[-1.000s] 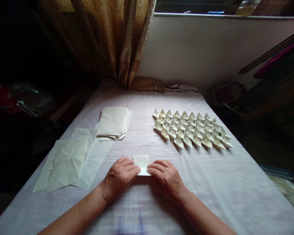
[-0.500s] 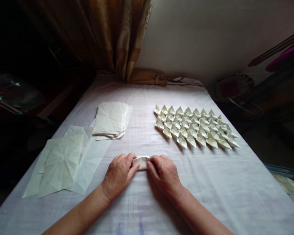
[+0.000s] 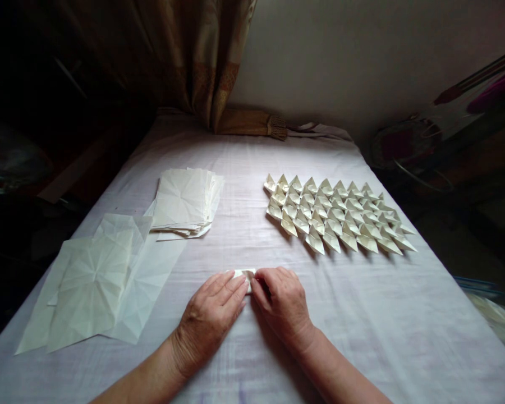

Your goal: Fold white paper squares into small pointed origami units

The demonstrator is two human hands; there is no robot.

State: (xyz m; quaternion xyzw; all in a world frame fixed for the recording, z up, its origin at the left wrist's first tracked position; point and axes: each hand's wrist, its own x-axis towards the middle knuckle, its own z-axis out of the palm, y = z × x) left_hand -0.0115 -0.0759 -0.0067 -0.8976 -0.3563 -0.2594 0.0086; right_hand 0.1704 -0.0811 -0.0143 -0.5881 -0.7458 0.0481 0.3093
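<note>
A small folded piece of white paper (image 3: 248, 273) lies on the cloth in front of me, mostly covered by my fingers. My left hand (image 3: 212, 311) rests flat across its left part, fingers stretched out side by side. At the right end, my right hand (image 3: 283, 300) pinches the paper between thumb and curled fingers. To the right stand several rows of small folded paper boats (image 3: 332, 216) with pointed tips. A stack of creased paper sheets (image 3: 180, 196) sits beyond my left hand, and loose creased sheets (image 3: 95, 280) overlap nearer on the left.
A pale cloth (image 3: 362, 325) covers the table. At the far edge hangs a gold-brown curtain (image 3: 216, 67), its fringed end (image 3: 252, 124) lying on the cloth. A wall (image 3: 328, 62) rises behind. Dark clutter lies off both sides, including a clear plastic item (image 3: 14, 160) at left.
My left hand has gone from gripping the paper's left end to lying flat over it. My right hand keeps its pinch. The view has shifted slightly.
</note>
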